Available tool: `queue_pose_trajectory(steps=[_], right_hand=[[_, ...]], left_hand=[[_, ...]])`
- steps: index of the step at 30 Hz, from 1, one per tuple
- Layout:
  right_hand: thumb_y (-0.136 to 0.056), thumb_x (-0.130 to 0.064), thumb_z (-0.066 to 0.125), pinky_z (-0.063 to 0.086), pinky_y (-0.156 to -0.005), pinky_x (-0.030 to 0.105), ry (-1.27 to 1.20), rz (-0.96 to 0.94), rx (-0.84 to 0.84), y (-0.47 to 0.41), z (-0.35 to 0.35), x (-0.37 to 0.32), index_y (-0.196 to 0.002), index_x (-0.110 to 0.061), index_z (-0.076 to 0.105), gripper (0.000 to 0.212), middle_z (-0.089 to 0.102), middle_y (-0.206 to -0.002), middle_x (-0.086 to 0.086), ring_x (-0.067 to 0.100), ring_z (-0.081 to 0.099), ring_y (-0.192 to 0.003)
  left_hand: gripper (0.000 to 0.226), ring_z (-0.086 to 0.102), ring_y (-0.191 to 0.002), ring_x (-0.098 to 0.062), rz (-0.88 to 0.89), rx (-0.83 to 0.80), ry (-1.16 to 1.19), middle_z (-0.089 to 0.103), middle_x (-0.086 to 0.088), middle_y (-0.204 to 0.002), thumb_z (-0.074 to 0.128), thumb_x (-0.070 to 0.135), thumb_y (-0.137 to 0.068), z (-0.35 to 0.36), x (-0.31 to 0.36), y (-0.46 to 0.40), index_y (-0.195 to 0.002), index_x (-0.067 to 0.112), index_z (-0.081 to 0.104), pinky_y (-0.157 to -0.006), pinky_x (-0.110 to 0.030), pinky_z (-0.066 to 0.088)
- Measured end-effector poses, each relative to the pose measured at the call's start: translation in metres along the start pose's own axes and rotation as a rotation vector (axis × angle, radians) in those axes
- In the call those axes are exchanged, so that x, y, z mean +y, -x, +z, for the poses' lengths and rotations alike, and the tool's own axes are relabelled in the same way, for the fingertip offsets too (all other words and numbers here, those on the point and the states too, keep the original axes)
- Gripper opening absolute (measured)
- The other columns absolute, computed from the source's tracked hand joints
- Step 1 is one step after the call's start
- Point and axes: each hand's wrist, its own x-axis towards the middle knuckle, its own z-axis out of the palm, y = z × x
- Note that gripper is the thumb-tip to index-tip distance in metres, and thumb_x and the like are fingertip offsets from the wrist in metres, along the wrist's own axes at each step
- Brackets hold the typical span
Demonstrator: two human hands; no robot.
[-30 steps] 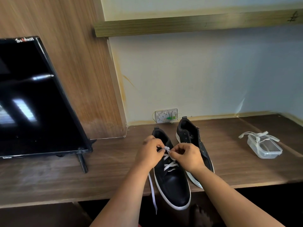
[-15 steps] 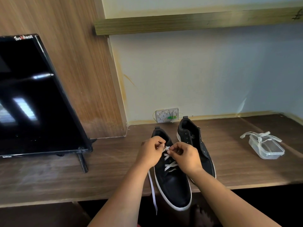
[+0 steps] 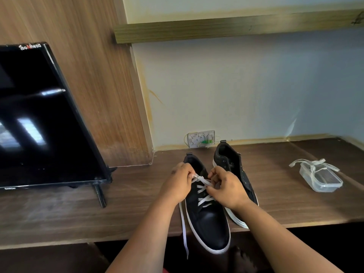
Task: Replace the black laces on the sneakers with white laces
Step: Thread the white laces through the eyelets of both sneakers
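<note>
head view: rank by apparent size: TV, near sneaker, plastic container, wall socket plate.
1. TV
2. near sneaker, though it sits closest to the camera
3. plastic container
4. wall socket plate

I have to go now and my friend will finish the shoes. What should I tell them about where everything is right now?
Left hand pinches the white lace at the near sneaker's top eyelets; right hand pinches it on the other side.
Near sneaker: white lace crossed through several rows; one end hangs over the desk edge.
Far sneaker: no lace visible.
Second white lace lies across the plastic box.
Left: finish and tie this one, then lace the other.
</note>
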Motion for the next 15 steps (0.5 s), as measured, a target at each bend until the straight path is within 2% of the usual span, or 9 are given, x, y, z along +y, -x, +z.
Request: queue_pose_trajectory(steps=[3, 7, 10, 12, 15], right_hand=[[-0.075, -0.028, 0.069, 0.044, -0.074, 0.024, 0.136, -0.038, 0.048, 0.001, 0.0, 0.002, -0.089, -0.027, 0.066, 0.014, 0.059, -0.077, -0.013, 0.014, 0.048, -0.087], [-0.076, -0.035, 0.073, 0.047, -0.075, 0.034, 0.22, -0.044, 0.121, 0.002, 0.003, 0.0, -0.084, -0.026, 0.069, 0.012, 0.061, -0.08, -0.011, 0.018, 0.047, -0.088], [-0.073, -0.041, 0.076, 0.046, -0.075, 0.035, 0.247, -0.024, 0.189, 0.001, -0.002, -0.001, -0.077, -0.028, 0.07, 0.014, 0.059, -0.082, -0.01, 0.018, 0.046, -0.089], [-0.072, -0.041, 0.077, 0.044, -0.077, 0.034, 0.23, -0.034, 0.174, 0.0, -0.007, 0.001, -0.072, -0.028, 0.069, 0.015, 0.056, -0.082, -0.011, 0.017, 0.046, -0.09], [-0.071, -0.045, 0.079, 0.042, -0.075, 0.03, 0.168, -0.046, 0.102, 0.001, -0.009, 0.003, -0.072, -0.027, 0.068, 0.021, 0.055, -0.079, -0.013, 0.012, 0.047, -0.086]], left_hand=[[0.011, 0.053, -0.09, -0.013, -0.07, -0.003, 0.003, 0.054, 0.004, -0.103, 0.044, 0.015, -0.098, -0.002, -0.002, 0.002, -0.094, 0.019, 0.054, -0.074, -0.023, 0.038], [0.012, 0.056, -0.088, -0.01, -0.115, -0.023, 0.019, 0.062, 0.005, -0.099, 0.042, 0.017, -0.1, -0.003, -0.001, 0.004, -0.096, 0.02, 0.052, -0.074, -0.025, 0.043], [0.013, 0.061, -0.087, -0.011, -0.145, -0.032, 0.051, 0.065, 0.005, -0.096, 0.041, 0.015, -0.1, -0.003, -0.001, 0.004, -0.094, 0.022, 0.051, -0.08, -0.031, 0.052], [0.014, 0.063, -0.085, -0.01, -0.169, -0.043, 0.094, 0.066, 0.005, -0.095, 0.044, 0.014, -0.099, -0.004, -0.005, 0.004, -0.092, 0.023, 0.053, -0.08, -0.033, 0.054], [0.012, 0.062, -0.083, -0.006, -0.172, -0.078, 0.111, 0.066, 0.008, -0.094, 0.051, 0.014, -0.096, -0.005, -0.007, 0.005, -0.092, 0.023, 0.059, -0.073, -0.024, 0.05]])
